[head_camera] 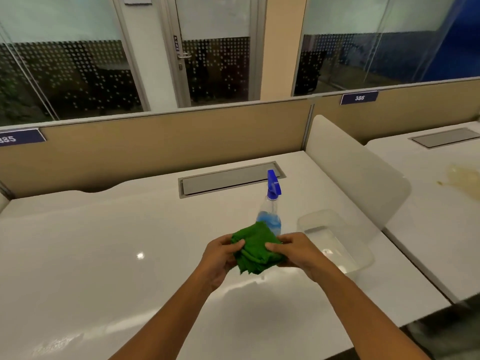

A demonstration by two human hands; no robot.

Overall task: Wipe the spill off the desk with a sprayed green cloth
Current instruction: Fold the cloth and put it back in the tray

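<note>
A folded green cloth is held above the white desk by both hands. My left hand grips its left side and my right hand grips its right side. Just behind the cloth stands a clear spray bottle with a blue trigger head and blue liquid. A yellowish spill lies on the neighbouring desk at the far right.
A clear plastic container sits right of the bottle. A white divider panel separates the two desks. A grey cable hatch is set into the desk's back, below the tan partition.
</note>
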